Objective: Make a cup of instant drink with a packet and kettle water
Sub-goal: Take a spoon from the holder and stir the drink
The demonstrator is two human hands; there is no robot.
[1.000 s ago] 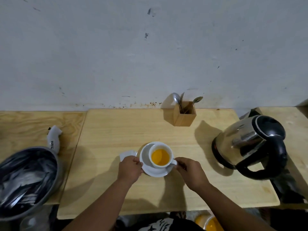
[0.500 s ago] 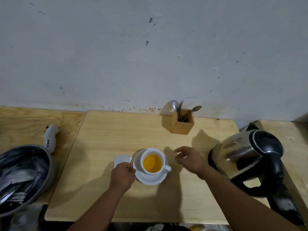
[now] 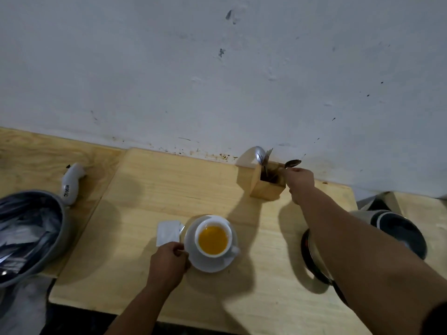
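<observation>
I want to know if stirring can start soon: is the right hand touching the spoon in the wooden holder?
Touching. The head view shows the right hand pinching the spoon just below its bowl, above the wooden holder.

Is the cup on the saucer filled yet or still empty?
Filled. The white cup stands upright on its saucer with orange liquid well up its inside. The left hand holds the saucer's edge.

Left hand (image 3: 168, 261) curled low, right hand (image 3: 299, 180) outstretched, pinching
</observation>
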